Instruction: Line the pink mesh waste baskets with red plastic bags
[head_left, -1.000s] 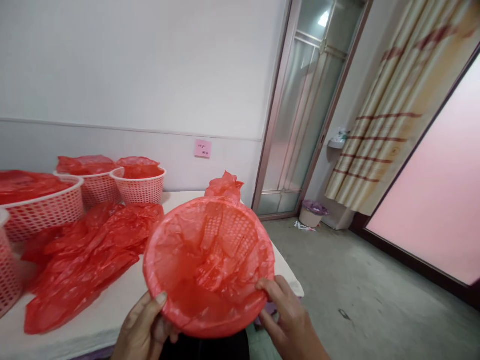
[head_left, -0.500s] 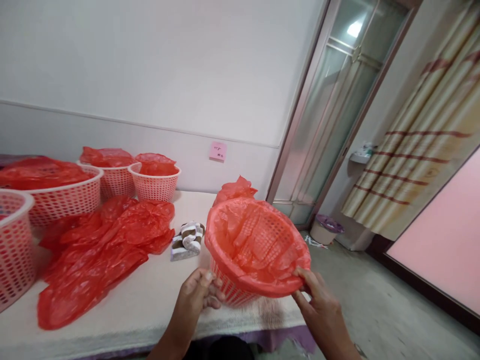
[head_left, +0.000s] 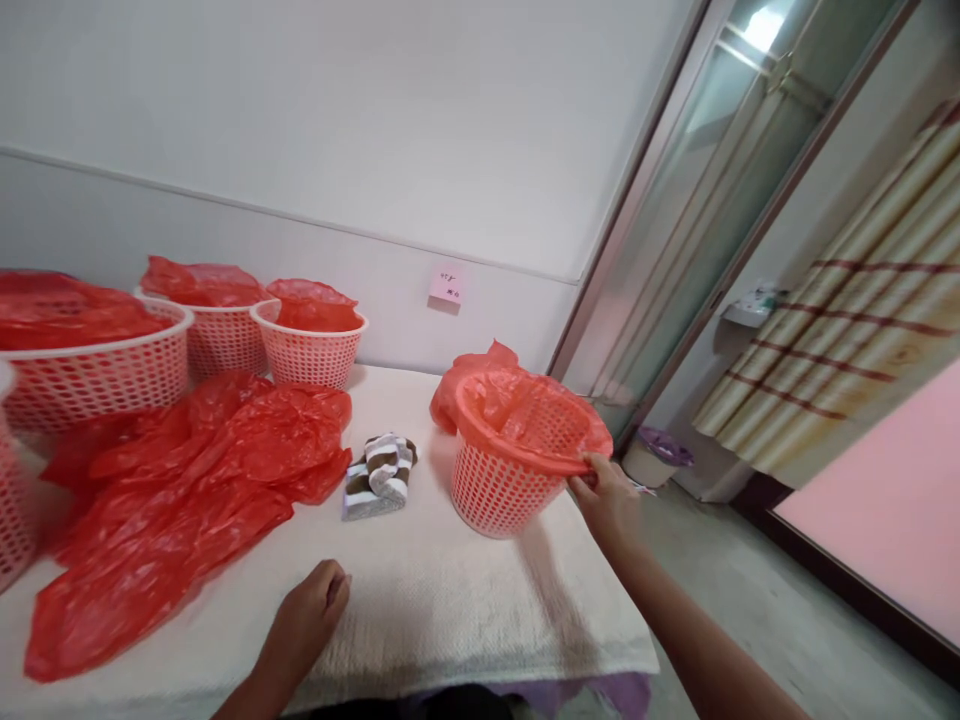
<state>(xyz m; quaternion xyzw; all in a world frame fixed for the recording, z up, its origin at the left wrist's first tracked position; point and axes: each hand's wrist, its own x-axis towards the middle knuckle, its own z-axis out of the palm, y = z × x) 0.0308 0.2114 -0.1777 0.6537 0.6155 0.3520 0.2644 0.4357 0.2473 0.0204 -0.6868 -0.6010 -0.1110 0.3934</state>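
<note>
A white perforated basket (head_left: pixel 504 490) lined with a red plastic bag (head_left: pixel 525 412) stands tilted on the white-covered table (head_left: pixel 442 610), near its right edge. My right hand (head_left: pixel 606 500) grips the basket's rim on the near right side. My left hand (head_left: pixel 309 618) rests on the cloth closer to me, fingers curled loosely, with nothing in it. A folded brown-and-white striped cloth (head_left: pixel 379 474) lies between the basket and a heap of loose red bags (head_left: pixel 187 490).
Three more lined baskets stand at the back left: a large one (head_left: pixel 97 372), a middle one (head_left: pixel 222 340) and a small one (head_left: pixel 312 350). Another basket's edge (head_left: pixel 9 520) shows at far left. A glass door (head_left: pixel 697 210), a curtain (head_left: pixel 855 310) and a small bin (head_left: pixel 649 456) are to the right.
The lined basket went from being held up before me to standing on the table farther away. My left hand let go and dropped to the cloth; my right hand stayed on the rim.
</note>
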